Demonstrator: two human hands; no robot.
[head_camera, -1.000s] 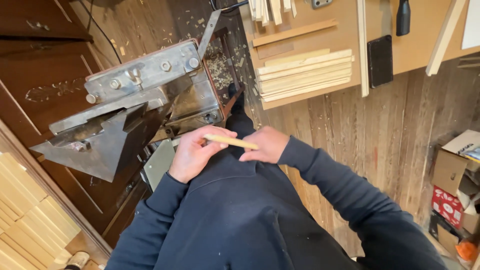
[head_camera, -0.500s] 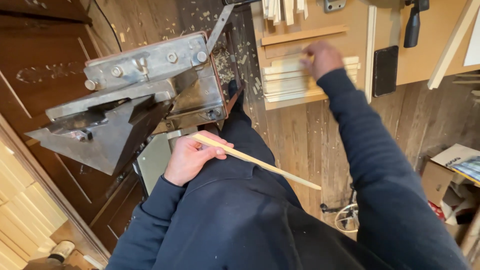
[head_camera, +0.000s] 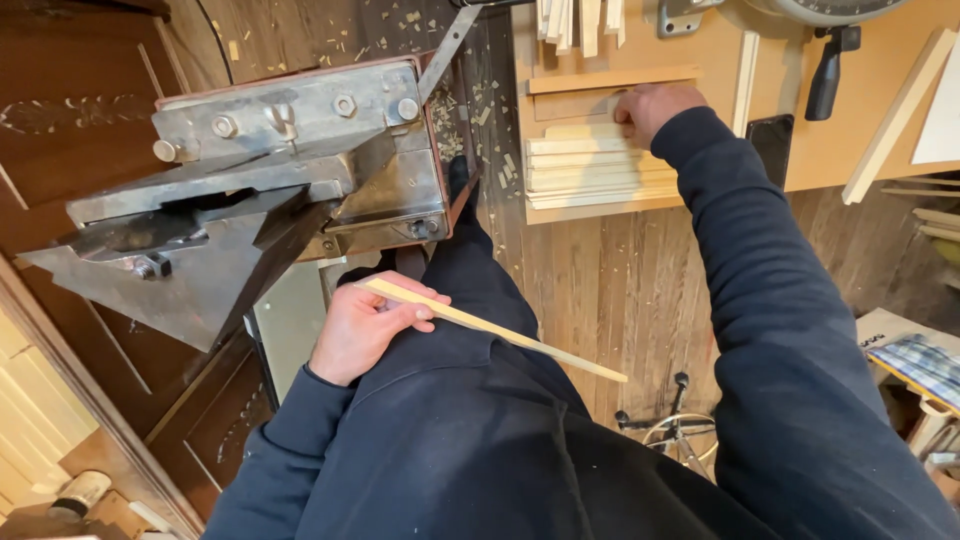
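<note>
Your left hand grips one thin wooden strip across your lap, beside the metal cutter — your right hand closes on the stack of strips on the counter, none lifted yet.

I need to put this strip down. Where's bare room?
Bare bench shows between the phone and the leaning slat. Crowded around the strip stack under the right hand, and on the machine.

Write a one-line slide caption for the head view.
Left hand holds a wood strip beside a metal cutter; right hand reaches a strip stack.
</note>
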